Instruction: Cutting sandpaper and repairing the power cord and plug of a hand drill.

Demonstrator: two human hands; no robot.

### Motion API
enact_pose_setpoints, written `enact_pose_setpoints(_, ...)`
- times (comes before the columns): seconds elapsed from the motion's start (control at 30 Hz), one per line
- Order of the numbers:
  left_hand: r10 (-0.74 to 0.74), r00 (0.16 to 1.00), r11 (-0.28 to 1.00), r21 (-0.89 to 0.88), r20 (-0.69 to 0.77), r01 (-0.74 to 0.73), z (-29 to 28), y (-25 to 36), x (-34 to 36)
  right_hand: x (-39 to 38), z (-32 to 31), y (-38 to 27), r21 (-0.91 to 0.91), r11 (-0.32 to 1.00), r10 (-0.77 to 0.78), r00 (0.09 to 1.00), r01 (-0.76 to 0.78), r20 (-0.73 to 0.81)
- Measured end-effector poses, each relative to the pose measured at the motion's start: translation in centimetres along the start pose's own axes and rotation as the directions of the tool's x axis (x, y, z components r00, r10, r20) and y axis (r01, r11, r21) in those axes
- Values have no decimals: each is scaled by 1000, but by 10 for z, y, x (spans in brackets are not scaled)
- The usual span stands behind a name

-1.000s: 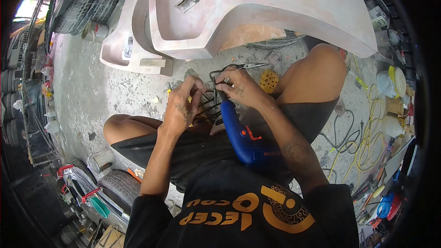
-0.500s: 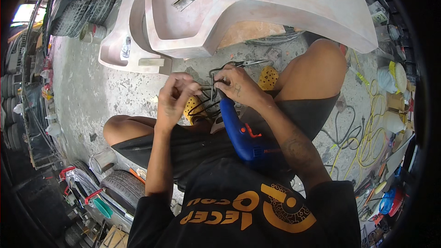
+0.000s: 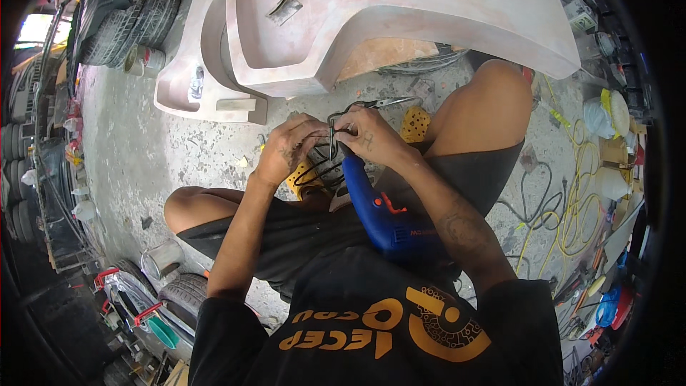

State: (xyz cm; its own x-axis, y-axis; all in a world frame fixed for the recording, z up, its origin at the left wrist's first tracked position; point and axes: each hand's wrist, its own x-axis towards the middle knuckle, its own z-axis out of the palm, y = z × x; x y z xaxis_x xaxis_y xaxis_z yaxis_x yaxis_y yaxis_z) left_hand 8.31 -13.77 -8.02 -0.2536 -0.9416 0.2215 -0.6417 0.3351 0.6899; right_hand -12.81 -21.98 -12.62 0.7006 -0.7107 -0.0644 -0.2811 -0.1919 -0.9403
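A blue electric drill [image 3: 382, 211] lies in my lap with its nose pointing away from me. My left hand [image 3: 286, 146] and my right hand [image 3: 371, 136] meet at the drill's front end, both closed on the black cord [image 3: 321, 161] that loops there. A yellow perforated sanding pad [image 3: 414, 124] lies on the floor by my right knee, and another yellow piece [image 3: 304, 184] shows under my left wrist. The drill's tip is hidden behind my fingers.
A large pinkish car body panel [image 3: 429, 7] stands on the concrete floor [image 3: 150, 150] just ahead. Tyres [image 3: 136, 21] are stacked at the upper left and more [image 3: 186, 293] by my left hip. Yellow and black cables [image 3: 564, 207], containers and tools crowd the right side.
My hands have stayed at the drill's front, the left hand shifting slightly along the black cord. The view has tilted a little; the drill has not moved.
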Motion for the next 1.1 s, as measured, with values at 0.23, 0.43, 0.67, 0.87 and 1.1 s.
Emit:
enact_pose_setpoints(0.23,-155,983,985,-90,-93,147,16,12,-13,1,0,-1,70,997,40,998,-37,-42)
enact_pose_setpoints(0.43,-201,974,978,-79,-108,193,16,32,-11,1,2,1,70,998,-4,997,10,-77)
enact_pose_setpoints(0.67,-148,969,980,101,-199,170,24,28,-16,2,-3,-9,44,996,84,996,-83,-16)
enact_pose_setpoints(0.87,-109,935,978,129,-339,161,35,37,-20,0,-4,-2,111,994,-22,999,26,-40)
enact_pose_setpoints(1.1,-1,967,977,206,-253,55,32,30,-16,0,-17,-26,74,992,92,993,-98,78)
